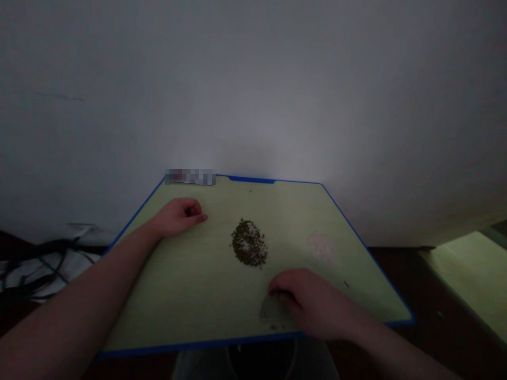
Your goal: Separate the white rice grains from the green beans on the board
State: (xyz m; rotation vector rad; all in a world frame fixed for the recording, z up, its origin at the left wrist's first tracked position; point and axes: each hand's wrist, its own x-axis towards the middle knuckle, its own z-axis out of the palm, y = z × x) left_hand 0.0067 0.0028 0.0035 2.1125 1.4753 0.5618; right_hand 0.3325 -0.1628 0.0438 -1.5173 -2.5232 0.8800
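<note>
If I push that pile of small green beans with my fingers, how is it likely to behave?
The pile of small green beans will probably spread rather than slide as one mass, since it looks like a low heap of loose grains. They look rounded, so some may roll. Each seems light, so a firm push could scatter them across the smooth green board.

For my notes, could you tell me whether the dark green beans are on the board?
On: the beans lie heaped on the blue-edged board.
</note>
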